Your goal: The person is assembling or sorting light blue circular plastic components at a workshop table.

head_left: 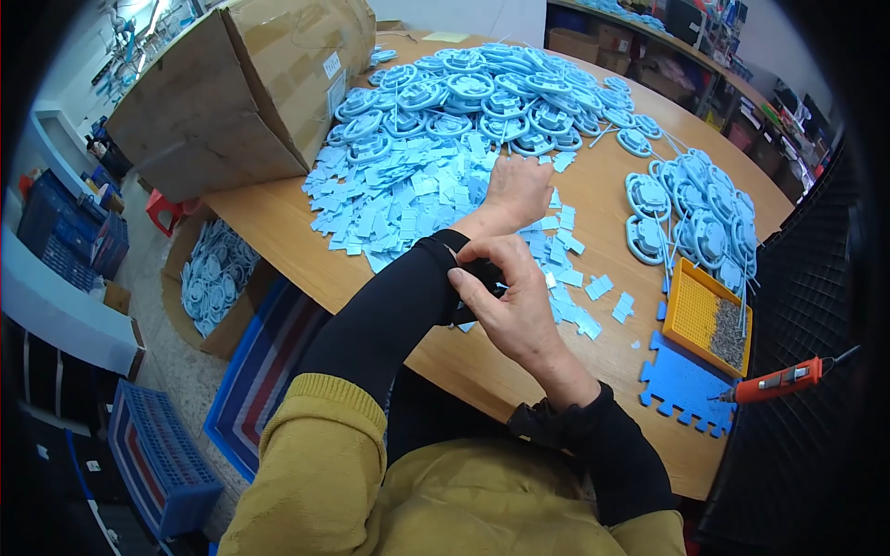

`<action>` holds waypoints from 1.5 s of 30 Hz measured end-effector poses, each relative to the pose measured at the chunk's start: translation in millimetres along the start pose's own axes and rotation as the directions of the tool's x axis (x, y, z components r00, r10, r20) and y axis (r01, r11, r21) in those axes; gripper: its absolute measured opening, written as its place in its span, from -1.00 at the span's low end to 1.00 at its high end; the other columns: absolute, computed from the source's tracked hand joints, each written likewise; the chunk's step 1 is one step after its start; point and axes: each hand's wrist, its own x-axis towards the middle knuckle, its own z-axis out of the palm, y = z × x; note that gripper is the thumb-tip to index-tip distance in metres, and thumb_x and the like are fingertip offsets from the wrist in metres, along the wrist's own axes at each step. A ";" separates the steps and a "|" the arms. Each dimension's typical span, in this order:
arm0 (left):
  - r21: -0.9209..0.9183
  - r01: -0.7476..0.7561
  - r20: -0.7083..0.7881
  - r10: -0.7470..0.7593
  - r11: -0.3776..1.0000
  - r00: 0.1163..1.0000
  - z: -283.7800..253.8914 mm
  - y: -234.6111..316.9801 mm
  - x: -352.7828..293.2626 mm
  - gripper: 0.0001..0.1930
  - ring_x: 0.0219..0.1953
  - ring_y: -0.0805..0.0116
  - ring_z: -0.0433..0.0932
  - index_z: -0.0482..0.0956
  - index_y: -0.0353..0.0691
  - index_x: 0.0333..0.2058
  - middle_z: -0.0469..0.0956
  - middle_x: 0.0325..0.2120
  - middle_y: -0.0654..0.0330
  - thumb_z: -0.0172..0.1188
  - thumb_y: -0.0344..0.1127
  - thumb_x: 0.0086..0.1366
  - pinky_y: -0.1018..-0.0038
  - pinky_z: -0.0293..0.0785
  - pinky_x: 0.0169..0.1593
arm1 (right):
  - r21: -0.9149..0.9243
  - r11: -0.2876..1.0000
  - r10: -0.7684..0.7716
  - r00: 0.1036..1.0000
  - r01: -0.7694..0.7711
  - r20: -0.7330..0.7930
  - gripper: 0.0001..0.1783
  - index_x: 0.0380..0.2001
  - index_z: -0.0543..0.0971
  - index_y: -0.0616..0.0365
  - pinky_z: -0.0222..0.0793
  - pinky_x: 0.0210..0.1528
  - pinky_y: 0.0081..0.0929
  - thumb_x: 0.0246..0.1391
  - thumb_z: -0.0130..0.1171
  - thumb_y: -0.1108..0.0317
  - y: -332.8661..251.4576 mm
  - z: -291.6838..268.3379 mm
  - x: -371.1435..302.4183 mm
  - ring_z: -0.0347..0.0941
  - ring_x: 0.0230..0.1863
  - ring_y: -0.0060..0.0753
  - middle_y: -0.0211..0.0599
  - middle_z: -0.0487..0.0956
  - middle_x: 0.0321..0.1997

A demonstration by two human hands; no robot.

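Note:
My left arm, in a black sleeve cuff [389, 301] below a mustard sleeve, reaches across the table. My left hand [519, 190] is loosely curled, knuckles up, at the edge of a pile of small flat light-blue plastic pieces [399, 199]; its fingertips are mostly hidden and nothing shows in it. Thumb and forefinger of my right hand [519, 306] pinch a black wrist strap [477, 278] at my left wrist. Beyond the hands lies a heap of round light-blue plastic parts [482, 88].
A cardboard box [222, 102] lies tipped at the far left. More round parts [700, 208] sit at right, by a yellow tray [691, 310] holding small screws. A red electric screwdriver [779, 380] is beside a blue foam mat [686, 380]. Another carton [246, 320] stands on the floor.

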 end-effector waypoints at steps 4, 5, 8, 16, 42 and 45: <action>0.098 -0.056 -0.044 0.060 0.994 0.997 1.6 -10.0 0.0 -0.77 -0.26 0.16 0.53 0.58 -0.12 -0.29 0.56 -0.40 0.14 0.23 -0.18 0.09 0.22 0.37 -0.20 | -0.163 0.974 0.167 0.985 -0.159 0.036 -0.75 -0.29 0.51 0.20 0.40 -0.27 -0.30 -0.02 0.24 0.30 -18.5 3.2 9.2 0.47 -0.36 -0.12 -0.11 0.38 -0.20; 0.131 -0.046 -0.011 0.047 0.990 0.999 2.0 -12.0 0.3 -0.78 -0.25 0.17 0.53 0.59 -0.12 -0.31 0.56 -0.40 0.15 0.23 -0.18 0.09 0.22 0.36 -0.21 | -0.178 0.967 0.194 0.980 -0.184 0.037 -0.76 -0.31 0.51 0.21 0.41 -0.27 -0.27 -0.02 0.24 0.30 -19.4 3.9 11.5 0.48 -0.34 -0.08 -0.08 0.37 -0.17; 0.196 -0.038 0.012 0.036 0.980 0.999 3.3 -24.1 -2.5 -0.81 -0.25 0.19 0.53 0.59 -0.11 -0.34 0.56 -0.40 0.16 0.22 -0.20 0.08 0.21 0.33 -0.22 | -0.230 0.964 0.153 0.985 -0.132 0.076 -0.77 -0.34 0.50 0.23 0.41 -0.26 -0.23 -0.02 0.23 0.32 -19.4 6.8 18.0 0.48 -0.33 -0.03 -0.06 0.36 -0.16; 0.294 -0.068 0.003 0.071 0.953 0.997 3.4 -39.8 -13.3 -0.89 -0.28 0.22 0.51 0.59 -0.11 -0.42 0.57 -0.41 0.20 0.20 -0.25 0.08 0.23 0.30 -0.20 | 0.092 0.870 0.420 0.826 -0.485 0.376 -0.80 -0.44 0.50 0.25 0.30 -0.27 -0.56 0.00 0.22 0.32 1.4 3.9 40.9 0.33 -0.31 -0.54 -0.33 0.31 -0.25; 0.314 -0.059 0.005 0.060 0.948 0.998 -19.9 -42.1 -11.6 -0.91 -0.25 0.21 0.51 0.60 -0.09 -0.43 0.58 -0.41 0.20 0.17 -0.31 0.06 0.22 0.27 -0.15 | 0.226 0.931 0.261 0.956 -0.286 0.132 -0.86 -0.47 0.40 0.25 0.30 -0.49 -0.56 0.11 0.03 0.42 -18.3 12.2 33.3 0.38 -0.53 -0.63 -0.39 0.45 -0.59; 0.320 -0.047 -0.040 0.063 0.946 0.997 -20.7 -51.1 -13.6 -0.90 -0.24 0.23 0.51 0.61 -0.09 -0.44 0.58 -0.41 0.20 0.18 -0.29 0.05 0.23 0.27 -0.15 | 0.438 0.810 0.312 0.919 -0.389 0.240 -0.87 -0.46 0.40 0.23 0.29 -0.45 -0.61 0.12 0.02 0.40 -21.8 9.6 28.7 0.39 -0.48 -0.63 -0.41 0.47 -0.54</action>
